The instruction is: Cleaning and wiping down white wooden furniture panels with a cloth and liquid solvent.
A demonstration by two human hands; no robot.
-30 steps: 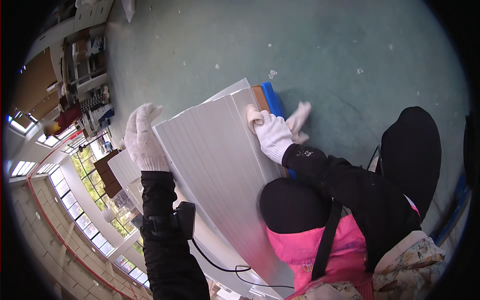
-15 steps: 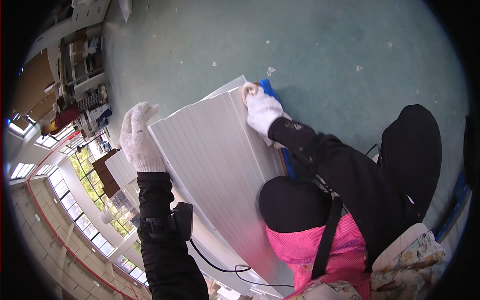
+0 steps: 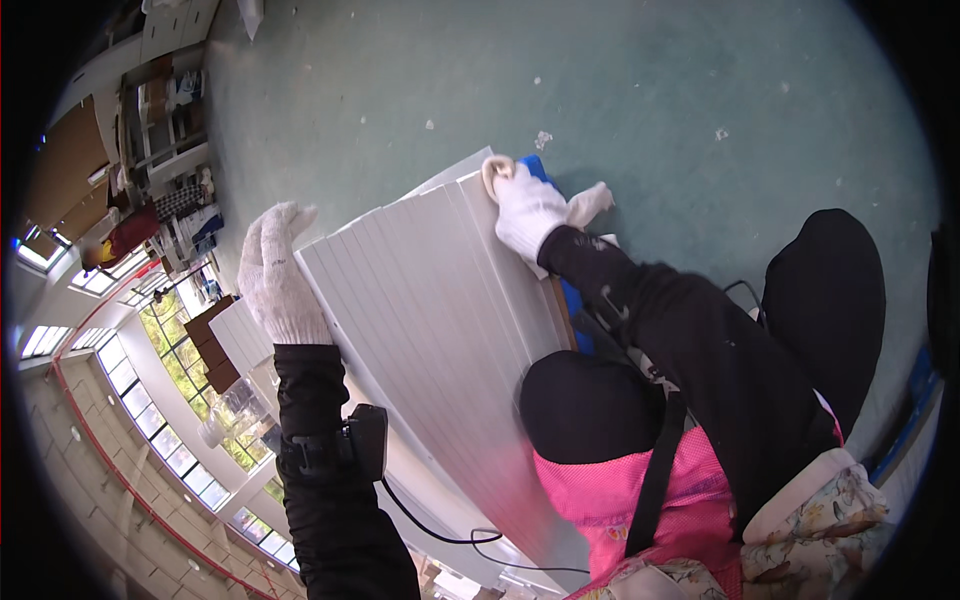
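Pale, ribbed white panels [image 3: 410,290] lie before me as a long slab, with fine parallel lines along the top. At its left edge is my left hand [image 3: 272,270] in a white knit glove. The fingers are stretched out and bent slightly at the tips; the thumb is hidden. My right hand [image 3: 528,210], also gloved, is closed at the far right corner of the slab. From it a crumpled white cloth [image 3: 590,204] sticks out to the right. A blue piece [image 3: 535,168] shows behind that hand, along the slab's right side.
Green, scuffed floor [image 3: 650,90] extends beyond the slab. My bent knee [image 3: 590,405] in black presses close to its right side. A black cable [image 3: 440,535] runs from the device [image 3: 366,443] on my left forearm. Shelving and goods [image 3: 165,130] stand far left.
My right hand and forearm have shifted slightly, and the white cloth now swings out to the right of it. My left hand stays at the left edge.
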